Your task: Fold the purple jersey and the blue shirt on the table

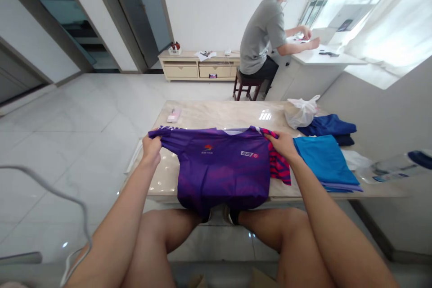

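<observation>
Purple jersey [221, 166] hem overhangs the table [216, 114] edge, hiding its end

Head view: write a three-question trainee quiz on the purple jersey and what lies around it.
1. True or false: both hands grip the purple short-sleeved sports jersey at its sleeves.
2. Which lies nearest the right hand? A) white plastic bag B) folded bright blue cloth C) small pink flat item
3. Fill in: the jersey's lower hem hangs over the near edge of the ____.

Key
1. True: the left hand pinches one sleeve end, the right hand the other.
2. B
3. Pale marble-patterned table
</observation>
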`<state>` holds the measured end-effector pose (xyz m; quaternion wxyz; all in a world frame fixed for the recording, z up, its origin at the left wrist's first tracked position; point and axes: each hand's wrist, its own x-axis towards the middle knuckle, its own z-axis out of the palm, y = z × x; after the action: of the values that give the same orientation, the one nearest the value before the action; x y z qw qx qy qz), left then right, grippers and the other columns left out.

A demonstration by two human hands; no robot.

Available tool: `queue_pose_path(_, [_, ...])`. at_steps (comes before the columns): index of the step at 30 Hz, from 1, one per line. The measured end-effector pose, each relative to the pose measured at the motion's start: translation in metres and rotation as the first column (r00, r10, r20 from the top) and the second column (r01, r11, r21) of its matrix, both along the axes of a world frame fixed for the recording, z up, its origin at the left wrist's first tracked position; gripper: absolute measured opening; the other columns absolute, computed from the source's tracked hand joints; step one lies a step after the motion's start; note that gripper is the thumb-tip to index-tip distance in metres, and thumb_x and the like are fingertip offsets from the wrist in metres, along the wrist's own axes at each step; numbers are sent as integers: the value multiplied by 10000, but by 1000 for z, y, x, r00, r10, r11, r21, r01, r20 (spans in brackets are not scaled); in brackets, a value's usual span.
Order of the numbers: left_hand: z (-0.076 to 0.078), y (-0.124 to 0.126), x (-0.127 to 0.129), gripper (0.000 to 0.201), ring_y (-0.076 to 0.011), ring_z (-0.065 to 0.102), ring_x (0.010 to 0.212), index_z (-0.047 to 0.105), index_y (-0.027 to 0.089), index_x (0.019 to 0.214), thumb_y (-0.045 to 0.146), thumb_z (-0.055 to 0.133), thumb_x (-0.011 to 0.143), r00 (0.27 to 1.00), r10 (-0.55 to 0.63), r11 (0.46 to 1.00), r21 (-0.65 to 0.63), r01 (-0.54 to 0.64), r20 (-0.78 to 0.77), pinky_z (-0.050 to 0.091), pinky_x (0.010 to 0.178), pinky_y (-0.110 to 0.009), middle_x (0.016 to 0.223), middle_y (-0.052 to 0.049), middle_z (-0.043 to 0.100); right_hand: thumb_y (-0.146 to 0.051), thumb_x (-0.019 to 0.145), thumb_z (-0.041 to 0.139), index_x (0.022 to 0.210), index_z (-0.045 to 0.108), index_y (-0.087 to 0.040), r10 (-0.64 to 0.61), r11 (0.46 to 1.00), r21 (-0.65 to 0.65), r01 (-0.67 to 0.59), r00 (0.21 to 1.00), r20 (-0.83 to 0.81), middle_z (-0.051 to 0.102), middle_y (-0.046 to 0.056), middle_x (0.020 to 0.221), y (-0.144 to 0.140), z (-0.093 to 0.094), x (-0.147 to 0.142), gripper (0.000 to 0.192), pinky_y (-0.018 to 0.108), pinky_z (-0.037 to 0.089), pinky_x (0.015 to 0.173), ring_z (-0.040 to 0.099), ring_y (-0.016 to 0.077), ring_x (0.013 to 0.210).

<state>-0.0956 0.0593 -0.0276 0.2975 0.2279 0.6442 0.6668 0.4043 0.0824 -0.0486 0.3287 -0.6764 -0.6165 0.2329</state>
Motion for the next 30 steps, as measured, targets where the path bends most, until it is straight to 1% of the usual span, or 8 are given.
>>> queue_pose_path(3, [-5,-17,-6,324,-205,735,747,791,165,879,167,825,557,942,-336,933,-143,330,-20,609,688,-281,792,-53,788,-869,708,749,681,694,-208,172,967,-195,-165,985,20,678,44,654,-2,-5,4,664,326,458,635,601,225,675])
queue_pose_path(7, [-19,-44,-3,308,-251,699,535,770,206,705,55,830,443,563,-806,414,-504,758,184,519,469,-286,633,-54,748,-675,590,918,622,721,-208,549,624,-657,-423,836,-17,673,24,623,-15,-18,7,507,300,416,576,542,170,582])
queue_pose_path(9, [-25,-47,0,288,-248,666,476,751,213,661,19,777,450,493,-835,297,-554,778,245,496,438,-293,579,-38,713,-567,577,941,645,769,-208,616,526,-734,-430,787,-19,700,24,633,-16,-26,10,403,294,420,568,552,167,567])
queue_pose_path(13, [-24,-27,-3,190,-225,705,592,764,187,755,98,813,595,827,-561,767,-351,537,40,602,585,-327,693,-57,757,-514,730,867,820,856,-196,288,897,-405,-180,931,226,762,68,705,-2,-37,17,331,305,486,635,662,221,649])
queue_pose_path(16, [-24,-9,-9,206,-218,732,713,757,159,824,125,883,664,966,-256,941,-226,252,12,663,788,-397,746,-66,756,-467,821,830,964,892,-188,-25,990,-124,73,936,352,816,131,826,8,-44,19,319,336,541,734,757,294,816])
queue_pose_path(24, [-43,-1,-20,179,-310,793,1070,750,167,886,170,834,728,966,-186,943,-308,125,-178,629,1041,-469,882,-83,803,-366,969,718,1200,887,-169,-71,984,-128,126,928,366,850,177,1167,4,-50,7,348,357,583,958,789,334,1126])
queue_pose_path(28, [-45,-5,-28,347,-363,790,1148,761,156,1059,260,876,748,883,-430,778,-574,258,-186,643,1018,-488,1076,-150,836,-329,983,721,1293,846,-134,66,951,-301,74,900,430,834,188,1215,2,-48,5,387,365,575,1016,774,334,1185])
queue_pose_path(30, [-50,-9,-28,573,-422,743,1269,744,145,1232,303,927,713,736,-598,650,-729,213,-318,612,1073,-532,1259,-213,805,-277,973,729,1357,805,-119,126,926,-366,88,844,521,800,217,1292,-1,-48,2,422,405,571,1050,744,361,1249])
